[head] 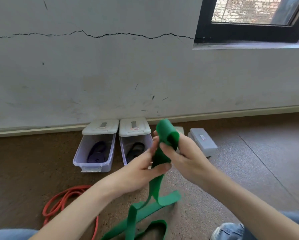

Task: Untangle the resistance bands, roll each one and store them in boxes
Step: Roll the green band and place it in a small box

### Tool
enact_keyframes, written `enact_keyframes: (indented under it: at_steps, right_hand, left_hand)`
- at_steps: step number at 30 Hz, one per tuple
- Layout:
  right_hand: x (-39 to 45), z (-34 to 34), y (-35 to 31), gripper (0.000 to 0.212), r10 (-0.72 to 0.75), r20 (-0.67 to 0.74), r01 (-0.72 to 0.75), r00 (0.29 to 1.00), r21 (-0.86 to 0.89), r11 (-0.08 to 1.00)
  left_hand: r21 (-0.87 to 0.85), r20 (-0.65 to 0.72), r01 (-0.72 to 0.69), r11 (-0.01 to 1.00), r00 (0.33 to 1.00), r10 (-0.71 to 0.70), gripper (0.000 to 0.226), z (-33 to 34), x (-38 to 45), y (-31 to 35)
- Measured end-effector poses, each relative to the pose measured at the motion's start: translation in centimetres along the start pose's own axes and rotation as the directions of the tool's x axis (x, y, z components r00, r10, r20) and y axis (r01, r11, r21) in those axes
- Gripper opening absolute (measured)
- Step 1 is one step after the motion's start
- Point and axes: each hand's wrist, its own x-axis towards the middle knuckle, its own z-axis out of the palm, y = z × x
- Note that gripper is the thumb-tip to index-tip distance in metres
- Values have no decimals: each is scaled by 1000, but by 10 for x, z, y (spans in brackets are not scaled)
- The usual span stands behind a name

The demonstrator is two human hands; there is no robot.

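Observation:
A wide green resistance band (160, 187) runs up from the floor into both my hands. My right hand (183, 156) grips its upper end, which is curled into a small roll above the fingers. My left hand (145, 168) pinches the band just below that roll. An orange-red band (62, 201) lies coiled on the floor at the lower left. Two open clear boxes stand by the wall: the left box (93, 153) holds a purple band (97, 152), the right box (128, 149) holds a black band (136, 149).
A closed clear box (203, 141) lies on the floor right of my hands, and another is partly hidden behind them. The wall and its baseboard run just behind the boxes. My knees in jeans and a shoe (226, 231) show at the bottom edge.

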Motion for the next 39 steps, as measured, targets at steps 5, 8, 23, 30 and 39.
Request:
enact_keyframes:
  at_steps: [5,8,23,30,39]
  right_hand:
    - [-5,-9,-5,28,-36,121,78,992,-362,929]
    - [-10,-3,0,25,15,285,161,959,-583,797]
    - [-9,-11,3,38,-91,53,103,994,-294,950]
    - [-10,-2,7,47,-106,151,155,983,-363,919]
    - [-20,-3,-1,29,-204,459,467,865,-586,662]
  left_hand:
    - [-64,-317,-109,992,945,83,32,-31,-8,10]
    - [77,-292,-286,955,910,296,10,-25,-15,20]
    - [-199,-155,71,977,983,-103,52,-12,-16,12]
    - [-495,-210,92,864,952,-222,46,-23,-18,6]
    - [284,58,143,948,984,-166,25,-22,-16,5]
